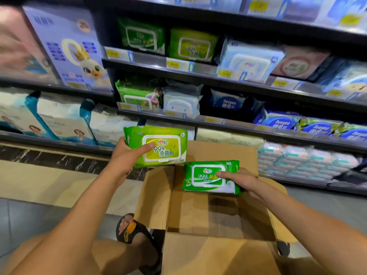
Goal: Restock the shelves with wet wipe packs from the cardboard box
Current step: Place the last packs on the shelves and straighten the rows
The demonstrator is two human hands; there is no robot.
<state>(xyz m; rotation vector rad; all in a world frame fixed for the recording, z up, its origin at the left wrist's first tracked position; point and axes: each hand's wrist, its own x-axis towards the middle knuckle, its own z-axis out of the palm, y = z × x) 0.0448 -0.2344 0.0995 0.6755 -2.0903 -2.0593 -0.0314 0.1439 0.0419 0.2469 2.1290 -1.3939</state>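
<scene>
The left grip (pixel 127 155) clasps a lime-green wet wipe pack (pixel 158 146), raised above the open cardboard box (pixel 198 215). Just right of it and lower, the right grip (pixel 240 179) clasps a darker green wet wipe pack (pixel 208 175) over the box.

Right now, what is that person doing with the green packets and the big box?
A person is crouched by an open cardboard box in front of shop shelves. The left hand holds a yellow-green wipe pack, and the right hand holds a darker green wipe pack above the box. The visible part of the box looks empty. Matching green packs already sit on a higher shelf, so these probably go there next.
</scene>
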